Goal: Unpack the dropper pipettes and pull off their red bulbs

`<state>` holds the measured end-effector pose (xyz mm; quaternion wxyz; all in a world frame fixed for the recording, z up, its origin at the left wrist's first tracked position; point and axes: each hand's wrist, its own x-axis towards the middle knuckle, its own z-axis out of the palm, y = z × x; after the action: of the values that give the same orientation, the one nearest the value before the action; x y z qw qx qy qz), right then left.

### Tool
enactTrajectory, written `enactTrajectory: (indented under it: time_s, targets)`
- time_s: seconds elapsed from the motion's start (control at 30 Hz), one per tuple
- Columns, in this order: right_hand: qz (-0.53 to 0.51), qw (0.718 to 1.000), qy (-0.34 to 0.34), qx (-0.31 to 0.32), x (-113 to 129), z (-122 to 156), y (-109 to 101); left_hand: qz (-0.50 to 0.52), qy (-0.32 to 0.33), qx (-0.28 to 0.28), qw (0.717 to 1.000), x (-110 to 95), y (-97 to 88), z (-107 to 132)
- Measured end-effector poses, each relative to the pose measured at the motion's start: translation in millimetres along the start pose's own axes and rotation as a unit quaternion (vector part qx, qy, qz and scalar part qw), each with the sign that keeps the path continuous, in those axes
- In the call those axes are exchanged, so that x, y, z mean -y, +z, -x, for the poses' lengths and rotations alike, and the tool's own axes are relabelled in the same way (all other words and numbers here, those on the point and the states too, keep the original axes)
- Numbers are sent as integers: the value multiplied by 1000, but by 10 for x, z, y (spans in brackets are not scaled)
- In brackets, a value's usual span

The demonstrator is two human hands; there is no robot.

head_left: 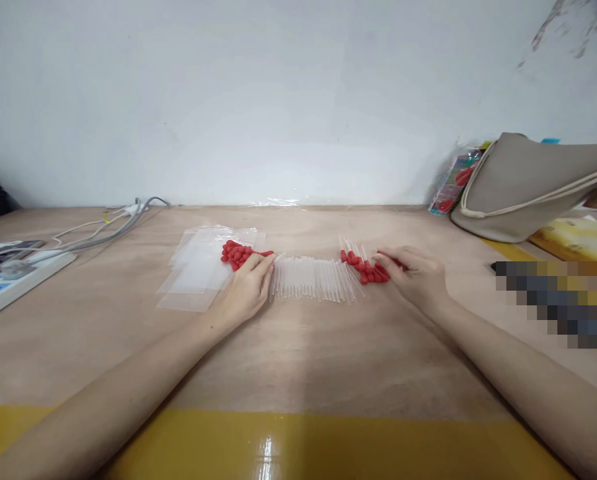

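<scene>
A row of clear thin tubes (312, 279) lies on the wooden table (298, 347) between my hands. My left hand (246, 288) rests at the row's left end, fingers curled together around a red-capped tube beside a pile of red caps (236, 253). My right hand (418, 275) sits at the row's right end, fingers pinched on red-capped tubes next to a second bunch of red caps (363, 267). A stack of clear plastic bags (203, 267) lies under and left of the left-hand pile.
A beige bag (528, 187) stands at the back right with a colourful packet (453, 183) beside it and a yellow package (578, 240). Grey cables (113, 223) and a white power strip (13, 273) lie at the left. Yellow tape (298, 443) edges the table front.
</scene>
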<state>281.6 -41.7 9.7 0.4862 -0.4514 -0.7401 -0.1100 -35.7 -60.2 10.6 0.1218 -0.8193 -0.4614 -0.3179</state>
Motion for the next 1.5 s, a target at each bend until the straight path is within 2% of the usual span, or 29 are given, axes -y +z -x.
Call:
enactTrajectory:
  time_s: [0.1, 0.23, 0.3, 0.4, 0.57, 0.77, 0.97, 1.13, 1.23, 1.37, 1.5]
  targets:
    - [24, 994, 100, 25, -259, -103, -36, -28, -9, 9, 1000, 52, 65, -67]
    - [52, 983, 175, 28, -572, -170, -63, -66, -4, -7, 998, 70, 167, -128]
    - [35, 975, 213, 44, -662, -179, -72, -64, -9, -13, 998, 69, 196, -142]
    - [-1, 967, 246, 73, -699, -172, -63, -40, -30, 8, 999, 54, 209, -136]
    - [-46, 966, 229, 112, -652, -143, 10, 27, -56, 18, 998, -38, 191, -114]
    - [-61, 961, 222, 151, -625, -130, 32, 77, -46, 15, 996, -161, 160, -113]
    - [8, 968, 234, 90, -665, -126, 11, 101, -41, -4, 994, -151, 116, -53]
    - [57, 966, 236, 84, -676, -138, 12, 74, -38, -10, 997, -132, 114, -29]
    - [81, 970, 207, 102, -532, -208, 27, 59, -40, -13, 997, -118, 128, -29]
    - [137, 963, 141, 184, -215, -341, 125, 54, -44, -10, 998, -114, 127, -34]
    - [149, 948, 152, 237, 14, -445, 286, 59, -1, 17, 998, -146, 98, -34]
